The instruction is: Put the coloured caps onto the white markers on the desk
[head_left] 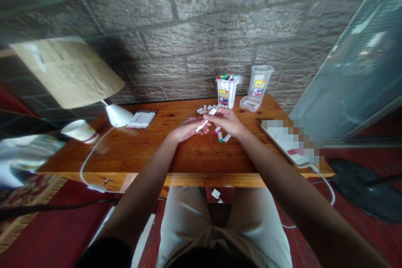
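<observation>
- Currently the left hand (190,129) and the right hand (228,120) meet over the table (194,157), both clamped on one white marker (202,126), held slantwise above the middle of the board.
- Its lower-left end looks dark, too small to tell whether a nib is bare; if it is, a slip could ink the left fingers.
- Should either grip loosen, the marker could drop among the loose markers (220,137) just below and knock one rolling towards the front edge.
- A forward swing of the right hand could bump the filled container (225,92), which stands upright near the back edge, packed with markers showing coloured ends.
- Near the back right corner stands a second container (259,83), see-through and yellow-labelled, its lid (250,103) swung open towards the front; being light, it could probably tip if brushed.
- By the left edge sits a paper cup (80,131), contents impossible to tell; a tug on the nearby lamp cord (84,163), draped over the front edge, might upset it.
</observation>
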A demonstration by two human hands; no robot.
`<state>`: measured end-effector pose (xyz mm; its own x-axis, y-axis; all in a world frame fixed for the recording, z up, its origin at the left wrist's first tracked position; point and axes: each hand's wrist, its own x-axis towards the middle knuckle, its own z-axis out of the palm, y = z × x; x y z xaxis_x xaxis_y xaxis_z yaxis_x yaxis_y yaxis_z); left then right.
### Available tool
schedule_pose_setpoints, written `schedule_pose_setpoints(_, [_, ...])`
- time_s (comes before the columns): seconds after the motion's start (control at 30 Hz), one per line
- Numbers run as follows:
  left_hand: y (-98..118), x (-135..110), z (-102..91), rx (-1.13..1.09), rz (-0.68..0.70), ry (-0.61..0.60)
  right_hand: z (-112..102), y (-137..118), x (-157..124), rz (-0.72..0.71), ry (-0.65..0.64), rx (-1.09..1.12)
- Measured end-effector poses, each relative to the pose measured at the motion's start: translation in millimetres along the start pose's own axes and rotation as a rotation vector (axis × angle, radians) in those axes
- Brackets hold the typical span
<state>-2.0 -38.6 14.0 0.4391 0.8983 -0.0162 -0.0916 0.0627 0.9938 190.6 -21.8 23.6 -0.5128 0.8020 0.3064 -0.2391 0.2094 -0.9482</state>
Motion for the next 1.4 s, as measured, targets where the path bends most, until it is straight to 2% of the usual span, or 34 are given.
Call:
schedule_pose_setpoints(0.3, [-3, 2, -1.2, -0.024, 0.000, -0.006, 6, -11, -2, 0.021, -0.024, 0.014])
schedule_pose_setpoints(0.57, [-6, 4, -4.5, -0.068, -0.017, -0.014, -1, 4, 3, 0.015, 0.064, -0.040])
schedule_pose_setpoints(0.8, [-5, 4, -2.1, -0.072, -0.018, 0.050, -1, 4, 3, 0.033, 0.033, -0.046])
schedule_pose_setpoints(1.0, [-5, 4, -0.4, -0.096, -0.023, 0.052, -5, 10, 3, 0.052, -0.026, -0.099])
schedule_pose_setpoints(1.4, [-7, 4, -3.3, -0.084, -0.010, 0.050, -2, 5, 1, 0.110, -0.017, -0.077])
